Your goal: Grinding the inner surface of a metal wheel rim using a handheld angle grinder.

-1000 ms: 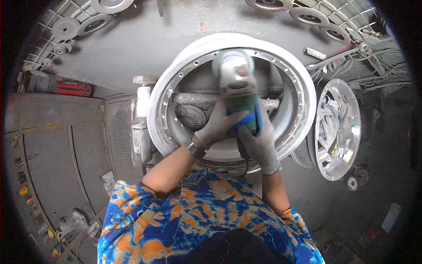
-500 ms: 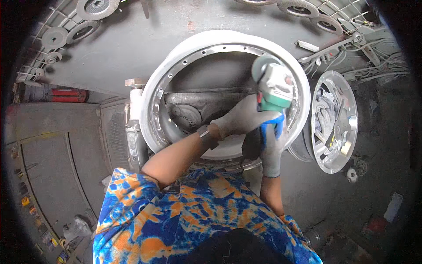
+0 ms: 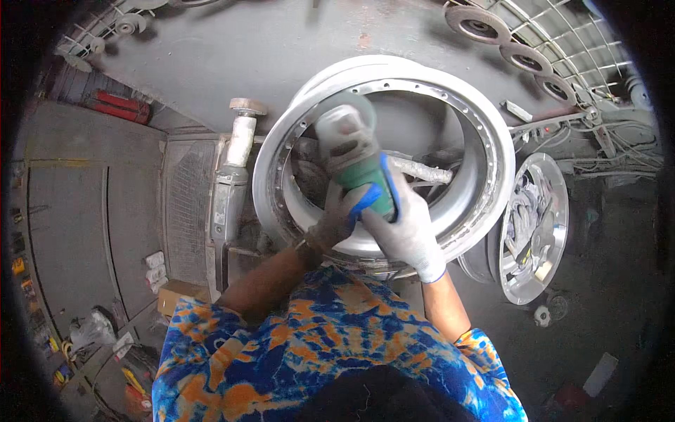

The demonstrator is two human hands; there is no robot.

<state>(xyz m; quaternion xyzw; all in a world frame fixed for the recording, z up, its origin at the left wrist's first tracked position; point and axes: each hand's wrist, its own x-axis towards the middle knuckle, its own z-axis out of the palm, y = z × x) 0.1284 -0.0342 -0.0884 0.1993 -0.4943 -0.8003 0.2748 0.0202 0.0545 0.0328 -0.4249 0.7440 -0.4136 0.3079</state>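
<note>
Half a second ago the angle grinder (image 3: 362, 165) was over the right side of the wheel rim (image 3: 500, 169); now it has swung across to the rim's upper left, with its head pointing up and to the left. Both hands have travelled with it, and the left forearm no longer reaches across the opening.

Left hand (image 3: 339, 216) and right hand (image 3: 410, 228) are both closed around the grinder's green body, one on each side. Each wears a grey glove with blue showing along the inside, and a dark watch (image 3: 307, 250) sits at the left wrist. Motion blurs the grinder's silver head and its disc (image 3: 363, 107), so whether the disc touches the metal cannot be told.

Facing the person, the pale rim stands tilted in front of the body, small holes running round its inner flange. Through its opening shows a rough, light grey bar (image 3: 422, 171). Just beside the rim on the left rises a capped post (image 3: 241, 144). To the right, near the big rim, a smaller wheel (image 3: 560, 243) holds crumpled grey gloves (image 3: 522, 218). Round abrasive discs (image 3: 478, 25) hang along a wire rack (image 3: 583, 42) at the upper right, above tangled cables (image 3: 619, 144). At the lower left, a cardboard box (image 3: 181, 295) lies near the person's patterned shirt (image 3: 337, 323).
</note>
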